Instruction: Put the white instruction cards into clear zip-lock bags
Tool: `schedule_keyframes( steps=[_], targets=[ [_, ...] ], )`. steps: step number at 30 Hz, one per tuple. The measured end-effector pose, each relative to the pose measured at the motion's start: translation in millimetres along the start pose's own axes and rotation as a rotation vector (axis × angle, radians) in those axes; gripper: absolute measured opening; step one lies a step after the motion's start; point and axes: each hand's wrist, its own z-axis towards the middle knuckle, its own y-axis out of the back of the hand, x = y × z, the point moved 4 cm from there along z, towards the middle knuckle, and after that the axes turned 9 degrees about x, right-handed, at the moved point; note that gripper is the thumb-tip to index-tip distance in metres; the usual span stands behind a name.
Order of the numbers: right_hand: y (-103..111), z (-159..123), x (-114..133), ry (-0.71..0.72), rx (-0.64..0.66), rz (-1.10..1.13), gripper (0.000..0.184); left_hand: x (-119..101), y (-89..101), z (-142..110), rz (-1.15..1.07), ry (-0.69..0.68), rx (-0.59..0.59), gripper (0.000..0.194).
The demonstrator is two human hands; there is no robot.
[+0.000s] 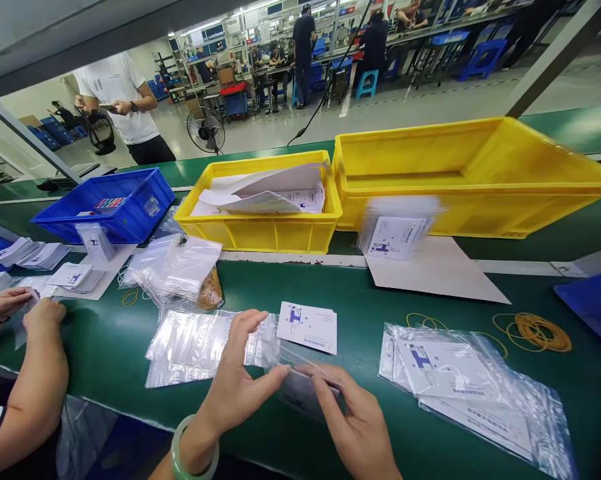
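Both hands work nearest the camera over the green conveyor belt: left hand and right hand pinch a clear zip bag between them, fingertips clamped on its upper edge, the bag blurred. Landmark: the small yellow bin holding paper sheets. Right of that bin, touching it, stands the large yellow bin. Left of it sits a blue bin. In front of it and to the right lies a pile of filled zip bags with printed cards inside. In front of it lies a stack of empty zip bags. Just beside that stack, a printed card lies flat. Well right of the bin, loose rubber bands. Far left of the bin, a co-worker's hands rest on the belt.
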Motion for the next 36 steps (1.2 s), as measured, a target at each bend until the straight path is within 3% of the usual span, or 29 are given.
schedule_keyframes(
  steps=[1, 4, 7, 16, 25, 29, 32, 34, 36],
  targets=[
    [3.7, 0.4, 0.1, -0.028, 0.014, 0.038, 0.02, 1.3, 0.0, 1.8, -0.01, 0.007, 0.073, 0.045],
    [10.3, 1.6, 1.5, -0.054, 0.041, 0.129, 0.02, 1.2, -3.4, 5.9, -0.093, 0.042, 0.266, 0.002],
    [10.9, 2.0, 0.5, -0.053, 0.053, 0.185, 0.019, -3.3, -5.8, 7.4, -0.139, 0.046, 0.307, 0.014],
    [9.9, 2.8, 2.5, -0.013, 0.152, 0.23, 0.021, -12.1, -11.2, 6.1, -0.196, 0.028, 0.38, 0.016],
    [-0.9, 0.1, -0.7, -0.044, 0.369, 0.136, 0.021, -10.7, -23.8, 4.3, -0.164, 0.078, 0.528, 0.012],
    [4.7, -2.3, -3.8, -0.061, 0.368, 0.124, 0.023, -12.2, -30.3, 6.5, -0.157, 0.051, 0.567, 0.014],
    [24.7, -9.1, -18.9, -0.188, 0.186, 0.199, 0.022, -4.7, -32.1, 15.8, -0.104, 0.027, 0.495, 0.014],
    [48.7, -18.4, -36.1, -0.315, -0.103, 0.309, 0.021, 7.7, -34.0, 27.5, -0.021, 0.011, 0.44, 0.045],
    [76.5, -33.3, -54.5, -0.421, -0.478, 0.428, 0.023, 23.9, -41.9, 41.8, 0.095, -0.023, 0.452, 0.072]
  ],
)
